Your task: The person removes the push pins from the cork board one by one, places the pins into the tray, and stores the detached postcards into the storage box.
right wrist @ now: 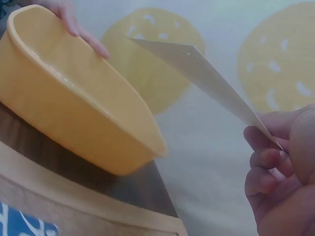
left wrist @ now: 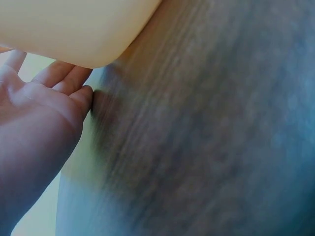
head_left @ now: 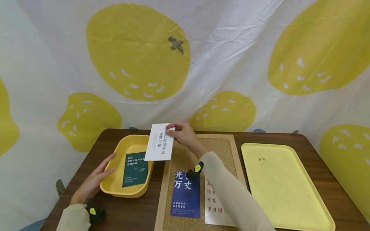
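My right hand (head_left: 185, 136) pinches a white card (head_left: 154, 146) with dark lettering by its upper right edge. In the head view the card is held up between the yellow bin (head_left: 131, 193) and the cork board (head_left: 218, 147), overlapping the bin's right rim. The right wrist view shows this card (right wrist: 197, 73) nearly edge-on, between thumb and fingers. My left hand (head_left: 89, 183) holds the bin's left side, its thumb over the rim; more fingers (left wrist: 74, 81) lie against the outside in the left wrist view. A dark green card (head_left: 134, 173) with white lettering lies inside the bin.
On the wood-framed board lie a blue card (head_left: 185, 200) and a pale card (head_left: 216, 219) with red lettering, partly hidden by my right sleeve. At the right, a pale yellow tray (head_left: 283, 189) carries small metal pieces (head_left: 261, 158). A lemon-print curtain (head_left: 202, 73) hangs behind the table.
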Demonstrator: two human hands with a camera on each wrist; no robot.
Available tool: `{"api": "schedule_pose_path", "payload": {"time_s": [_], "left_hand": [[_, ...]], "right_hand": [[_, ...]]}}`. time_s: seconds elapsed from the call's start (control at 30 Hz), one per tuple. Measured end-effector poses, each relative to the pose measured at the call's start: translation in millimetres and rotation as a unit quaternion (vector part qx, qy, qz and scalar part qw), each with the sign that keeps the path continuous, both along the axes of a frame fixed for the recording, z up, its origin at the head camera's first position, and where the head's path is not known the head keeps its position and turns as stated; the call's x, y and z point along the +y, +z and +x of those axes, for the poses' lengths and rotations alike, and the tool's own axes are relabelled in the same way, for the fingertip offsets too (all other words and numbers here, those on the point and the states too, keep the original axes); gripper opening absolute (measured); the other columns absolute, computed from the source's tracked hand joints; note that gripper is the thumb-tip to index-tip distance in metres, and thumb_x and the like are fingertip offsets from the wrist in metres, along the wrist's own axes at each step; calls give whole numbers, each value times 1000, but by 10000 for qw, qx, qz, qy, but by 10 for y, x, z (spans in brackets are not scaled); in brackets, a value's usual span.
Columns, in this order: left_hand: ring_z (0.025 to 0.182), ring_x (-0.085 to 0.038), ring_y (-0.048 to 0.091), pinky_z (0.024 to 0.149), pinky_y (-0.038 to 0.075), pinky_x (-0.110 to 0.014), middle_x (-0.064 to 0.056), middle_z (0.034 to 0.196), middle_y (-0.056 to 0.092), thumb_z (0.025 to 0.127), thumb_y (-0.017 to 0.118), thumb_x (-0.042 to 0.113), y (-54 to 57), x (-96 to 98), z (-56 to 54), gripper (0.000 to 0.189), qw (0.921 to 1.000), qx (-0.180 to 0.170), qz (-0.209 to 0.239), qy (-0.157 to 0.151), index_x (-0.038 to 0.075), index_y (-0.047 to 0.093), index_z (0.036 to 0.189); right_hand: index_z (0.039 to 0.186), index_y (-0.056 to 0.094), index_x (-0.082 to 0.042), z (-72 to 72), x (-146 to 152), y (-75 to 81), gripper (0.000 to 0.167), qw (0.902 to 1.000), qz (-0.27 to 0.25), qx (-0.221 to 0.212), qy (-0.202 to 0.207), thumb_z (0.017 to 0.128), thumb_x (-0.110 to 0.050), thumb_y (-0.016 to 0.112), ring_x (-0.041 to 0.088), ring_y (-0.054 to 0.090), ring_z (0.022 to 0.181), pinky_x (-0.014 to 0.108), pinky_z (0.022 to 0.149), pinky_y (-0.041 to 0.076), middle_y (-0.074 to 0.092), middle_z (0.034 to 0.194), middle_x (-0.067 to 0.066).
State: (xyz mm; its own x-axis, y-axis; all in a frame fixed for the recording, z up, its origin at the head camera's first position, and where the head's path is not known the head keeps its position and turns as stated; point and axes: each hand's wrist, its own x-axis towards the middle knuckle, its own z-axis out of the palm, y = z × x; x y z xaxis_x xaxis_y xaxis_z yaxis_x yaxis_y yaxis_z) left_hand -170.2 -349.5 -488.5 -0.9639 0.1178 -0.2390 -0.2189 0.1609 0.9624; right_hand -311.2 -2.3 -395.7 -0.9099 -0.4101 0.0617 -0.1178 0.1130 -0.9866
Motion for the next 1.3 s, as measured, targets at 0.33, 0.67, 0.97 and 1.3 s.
{"api": "schedule_pose_path", "payload": {"time_s": [0.33, 0.67, 0.97, 1.3], "left_hand": [[126, -21, 47, 91, 53, -27, -14, 165, -4, 105, 47, 25, -19, 27, 26, 67, 9997, 73, 205, -73, 26, 10, 161], [139, -37, 31, 94, 50, -27, -13, 166, -8, 105, 47, 25, -21, 69, -16, 68, 9999, -110, 54, 78, 29, 8, 161], [142, -36, 26, 93, 50, -25, -12, 166, -10, 105, 48, 26, -24, 82, -19, 68, 9997, -130, 180, 37, 30, 9, 161], [141, -37, 24, 91, 50, -26, -11, 166, -11, 105, 48, 25, -5, 78, -12, 68, 9997, -106, 229, 44, 28, 9, 161]], "right_hand": [[105, 73, -11, 143, -297, -88, 15, 9992, 401, -6, 18, 91, -14, 72, 20, 53, 71, 22, 54, 40, 63, 86, 5], [102, 74, -12, 254, -537, -148, 11, 9974, 694, 198, 64, 90, -13, 73, 21, 57, 74, 22, 56, 41, 64, 85, 1], [100, 75, -15, 317, -680, -187, 10, 9937, 1022, 443, 84, 90, -16, 73, 11, 54, 73, 20, 56, 44, 64, 90, -2], [100, 74, -14, 360, -789, -261, 10, 9925, 1038, 587, 265, 90, -16, 74, 8, 53, 60, 19, 52, 44, 63, 82, -1]]}}
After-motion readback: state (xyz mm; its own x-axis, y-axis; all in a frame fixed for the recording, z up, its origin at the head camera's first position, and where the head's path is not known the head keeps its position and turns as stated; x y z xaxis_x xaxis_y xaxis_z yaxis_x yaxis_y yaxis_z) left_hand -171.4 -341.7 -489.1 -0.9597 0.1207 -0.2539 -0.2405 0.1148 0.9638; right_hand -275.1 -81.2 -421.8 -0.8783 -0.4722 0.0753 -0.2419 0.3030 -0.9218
